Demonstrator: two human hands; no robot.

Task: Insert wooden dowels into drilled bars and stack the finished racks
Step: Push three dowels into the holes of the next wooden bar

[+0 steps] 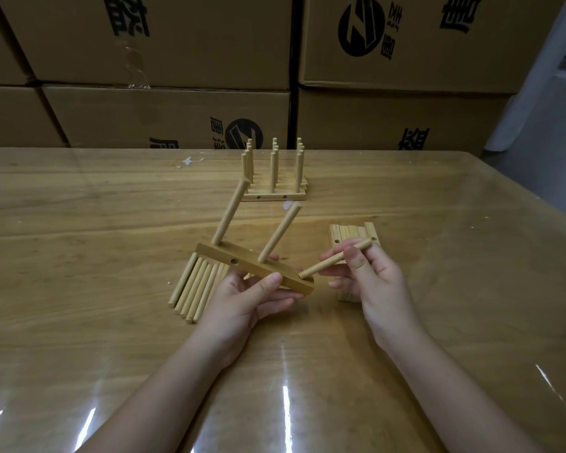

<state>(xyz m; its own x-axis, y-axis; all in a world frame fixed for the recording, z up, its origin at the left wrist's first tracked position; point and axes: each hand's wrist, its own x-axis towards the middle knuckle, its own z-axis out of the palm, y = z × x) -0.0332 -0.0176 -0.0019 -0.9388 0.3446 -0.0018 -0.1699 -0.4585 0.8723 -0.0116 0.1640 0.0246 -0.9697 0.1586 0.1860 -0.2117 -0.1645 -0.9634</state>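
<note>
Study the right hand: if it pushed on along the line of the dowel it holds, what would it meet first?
Probably the drilled bar in the left hand. The dowel in the right hand has its tip at the bar's right end; depth is unclear.

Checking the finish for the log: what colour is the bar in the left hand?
The bar is plain light-tan wood, best seen in the head view.

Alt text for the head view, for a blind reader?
The left hand holds a drilled bar with two dowels in it; the right hand pinches a third dowel, tip at the bar's end. Finished racks stand behind.
</note>
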